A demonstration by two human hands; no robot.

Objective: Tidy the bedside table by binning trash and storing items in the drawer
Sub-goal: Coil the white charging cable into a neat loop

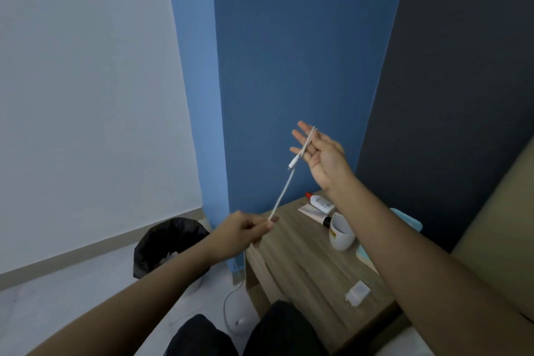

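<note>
Winding white cable [281, 192]: my left hand [241, 230] grip pinched shut on it, my right hand [320, 153] grip open, loops loose on fingers. Risk: coil slipping off; plug swinging.

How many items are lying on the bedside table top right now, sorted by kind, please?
Mug: 1
White charger plug: 1
Tubes or bottles: 2, white with red cap and beige with dark cap
Light blue object, partly hidden by the arm: 1
Total: 5
</note>
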